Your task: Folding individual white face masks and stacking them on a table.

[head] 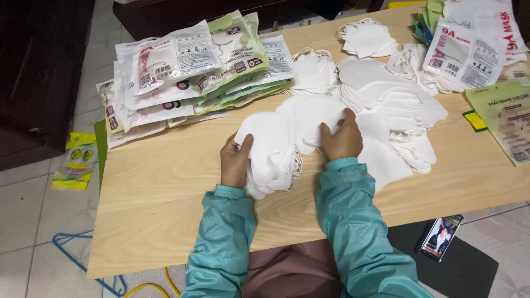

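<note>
My left hand grips a thick stack of white face masks at its left edge, thumb on top. Just to the right, my right hand rests with fingers curled on loose white masks spread beside the stack. Both arms wear teal sleeves. More white masks lie in an overlapping heap to the right of my right hand, on the light wooden table.
A pile of sealed mask packets lies at the table's back left. More packets and a green one are at the right. Another mask bundle lies at the back. A phone lies on a dark mat on the floor, a yellow packet at left.
</note>
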